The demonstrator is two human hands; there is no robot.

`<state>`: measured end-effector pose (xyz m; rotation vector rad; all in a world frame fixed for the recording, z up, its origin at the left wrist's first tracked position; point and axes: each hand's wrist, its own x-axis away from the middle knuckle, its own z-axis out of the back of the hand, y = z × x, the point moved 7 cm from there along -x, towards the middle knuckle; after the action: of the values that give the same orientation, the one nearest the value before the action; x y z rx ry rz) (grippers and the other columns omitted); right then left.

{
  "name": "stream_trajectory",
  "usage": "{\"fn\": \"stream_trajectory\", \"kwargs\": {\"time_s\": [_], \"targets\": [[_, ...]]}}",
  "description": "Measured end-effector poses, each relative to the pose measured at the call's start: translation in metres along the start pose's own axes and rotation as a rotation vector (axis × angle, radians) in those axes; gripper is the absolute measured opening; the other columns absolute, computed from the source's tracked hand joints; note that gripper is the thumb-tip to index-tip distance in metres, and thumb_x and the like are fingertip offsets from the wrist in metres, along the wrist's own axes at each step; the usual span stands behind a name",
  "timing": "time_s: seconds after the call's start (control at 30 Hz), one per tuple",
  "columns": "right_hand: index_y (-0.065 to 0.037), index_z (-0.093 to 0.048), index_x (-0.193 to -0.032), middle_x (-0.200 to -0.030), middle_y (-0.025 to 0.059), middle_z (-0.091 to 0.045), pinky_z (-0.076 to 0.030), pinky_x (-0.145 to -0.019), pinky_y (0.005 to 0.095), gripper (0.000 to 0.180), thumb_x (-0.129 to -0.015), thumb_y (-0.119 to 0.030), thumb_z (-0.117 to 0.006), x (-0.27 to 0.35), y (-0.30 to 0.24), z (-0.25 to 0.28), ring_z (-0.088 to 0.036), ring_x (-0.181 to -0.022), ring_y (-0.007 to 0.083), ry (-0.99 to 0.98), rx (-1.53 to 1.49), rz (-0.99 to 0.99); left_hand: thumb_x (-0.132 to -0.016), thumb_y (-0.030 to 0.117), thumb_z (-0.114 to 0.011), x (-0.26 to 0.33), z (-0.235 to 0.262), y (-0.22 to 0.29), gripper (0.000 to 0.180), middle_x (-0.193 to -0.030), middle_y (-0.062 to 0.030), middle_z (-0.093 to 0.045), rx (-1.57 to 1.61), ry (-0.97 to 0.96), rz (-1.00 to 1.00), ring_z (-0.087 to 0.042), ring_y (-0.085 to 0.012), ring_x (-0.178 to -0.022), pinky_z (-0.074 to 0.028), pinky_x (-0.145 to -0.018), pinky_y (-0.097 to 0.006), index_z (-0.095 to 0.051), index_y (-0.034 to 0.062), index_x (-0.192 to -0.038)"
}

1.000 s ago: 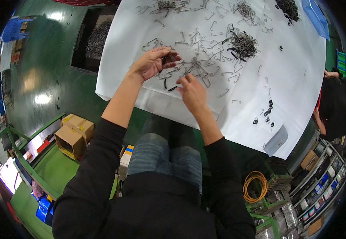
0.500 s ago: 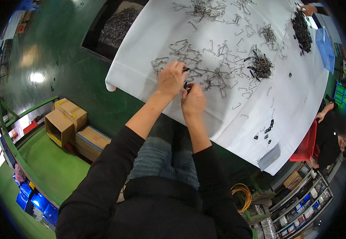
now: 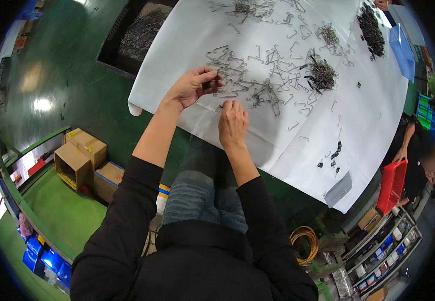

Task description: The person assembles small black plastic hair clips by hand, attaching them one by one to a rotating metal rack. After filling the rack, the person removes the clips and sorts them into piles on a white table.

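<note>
My left hand (image 3: 190,90) is over the near left edge of a loose heap of bent wire hooks (image 3: 235,67). Its fingers are bent but apart, and no held thing shows between them. Lower and to the right, my right hand (image 3: 233,124) is closed above the white-covered table (image 3: 177,60). A small dark tip (image 3: 221,106) juts from its pinched fingers; the rest is hidden. More wire hooks lie to the right, beside a dense bundle of hooks with black ends (image 3: 321,75).
Small black pieces (image 3: 370,30) are heaped at the far right near a blue tray (image 3: 402,50). A grey flat piece (image 3: 339,189) lies by the near right edge. Beyond it, another person holds a red bin (image 3: 392,185). Cardboard boxes (image 3: 79,155) stand at left.
My hands have drawn apart: the left moved left to the heap's edge and its fingers loosened. My right hand shifted slightly left. The other person's red bin is now tipped upright.
</note>
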<state>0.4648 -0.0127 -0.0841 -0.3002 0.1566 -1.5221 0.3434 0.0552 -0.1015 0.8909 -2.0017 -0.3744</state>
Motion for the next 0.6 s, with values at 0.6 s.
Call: {"fn": "stream_trajectory", "kwargs": {"time_s": [0.6], "targets": [[-0.001,-0.036,-0.139,-0.143,0.0226,-0.035,-0.016,-0.111,0.0518,0.061,-0.091,-0.035,-0.051,0.023,0.252,0.063,-0.025,-0.136,0.0364,0.570,-0.053,-0.697,-0.095,0.029,-0.052,-0.004,-0.006,-0.020,0.028,-0.073,-0.0028,-0.044,0.602,-0.022,0.085,-0.042,-0.0147,-0.067,-0.037,-0.055,-0.025,-0.048,0.0079,-0.077]]}}
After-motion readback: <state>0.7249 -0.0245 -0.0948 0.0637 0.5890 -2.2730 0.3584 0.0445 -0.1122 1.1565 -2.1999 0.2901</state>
